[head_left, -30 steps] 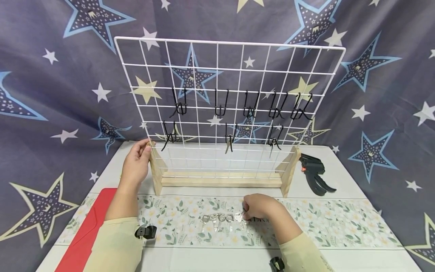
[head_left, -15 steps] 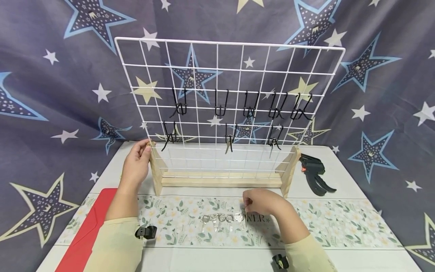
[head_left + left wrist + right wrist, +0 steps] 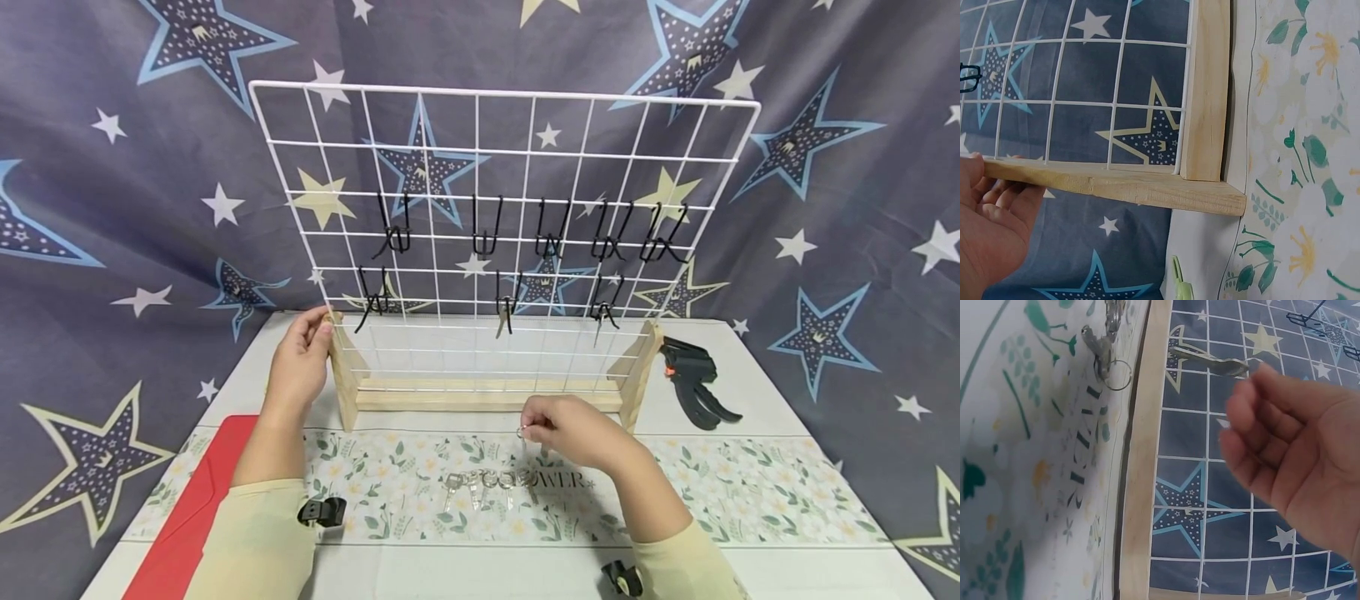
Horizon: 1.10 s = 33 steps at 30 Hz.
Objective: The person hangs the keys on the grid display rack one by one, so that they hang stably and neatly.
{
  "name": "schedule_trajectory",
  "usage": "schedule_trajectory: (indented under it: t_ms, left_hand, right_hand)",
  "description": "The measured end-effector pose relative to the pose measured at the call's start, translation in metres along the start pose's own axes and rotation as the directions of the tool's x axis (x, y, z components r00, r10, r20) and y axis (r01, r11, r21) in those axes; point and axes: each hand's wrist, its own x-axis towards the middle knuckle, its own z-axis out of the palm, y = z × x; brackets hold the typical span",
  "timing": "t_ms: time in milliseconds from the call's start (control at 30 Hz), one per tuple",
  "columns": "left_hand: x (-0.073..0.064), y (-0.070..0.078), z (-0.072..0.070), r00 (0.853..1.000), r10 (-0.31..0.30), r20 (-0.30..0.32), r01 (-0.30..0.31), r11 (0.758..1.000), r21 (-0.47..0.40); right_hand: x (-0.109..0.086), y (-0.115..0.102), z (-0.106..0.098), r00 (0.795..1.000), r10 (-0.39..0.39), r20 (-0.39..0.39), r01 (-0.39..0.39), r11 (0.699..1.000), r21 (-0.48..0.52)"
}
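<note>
My right hand (image 3: 573, 429) pinches a key (image 3: 1210, 361) at its ring, raised over the floral strip in front of the wooden stand (image 3: 487, 402). Below it, several keys with rings (image 3: 480, 487) lie in a row. My left hand (image 3: 300, 358) holds the stand's left side piece (image 3: 1116, 187) by its upper end, thumb on the near side. The stand carries a white wire grid (image 3: 477, 152). Black hooks (image 3: 486, 243) hang on it in two rows. In the lower row, one key (image 3: 502, 323) hangs from the middle hook and another (image 3: 598, 330) from the right one.
A black tool with two curved handles (image 3: 693, 379) lies right of the stand. A red flat item (image 3: 198, 492) sits under my left forearm. The floral strip (image 3: 750, 492) crosses the white table; a star-patterned curtain (image 3: 180, 133) stands behind.
My right hand has lifted a key off the right end of the row, moving up and slightly left toward the stand. The left hand has kept its hold.
</note>
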Motion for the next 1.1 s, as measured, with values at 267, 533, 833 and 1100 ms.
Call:
schedule_trajectory:
  t_ms: [267, 533, 833, 1100]
  left_hand:
    - [0.002, -0.001, 0.001, 1.000, -0.008, 0.005, 0.008, 1.000, -0.024]
    - [0.000, 0.001, 0.001, 1.000, -0.009, -0.001, 0.009, 1.000, -0.015]
    - [0.000, 0.000, 0.001, 1.000, -0.018, -0.002, 0.018, 1.000, -0.014]
    - [-0.001, 0.000, 0.001, 1.000, -0.017, -0.002, 0.017, 1.000, -0.020]
  right_hand:
    - [0.002, -0.004, -0.003, 0.993, -0.064, -0.098, 0.087, 0.964, 0.253]
    - [0.008, -0.017, -0.002, 0.989, -0.095, -0.117, 0.135, 0.907, 0.400]
    - [0.019, -0.033, 0.009, 0.990, -0.100, -0.097, 0.135, 0.859, 0.494]
    - [0.030, -0.043, 0.017, 0.988, -0.127, -0.085, 0.153, 0.807, 0.571]
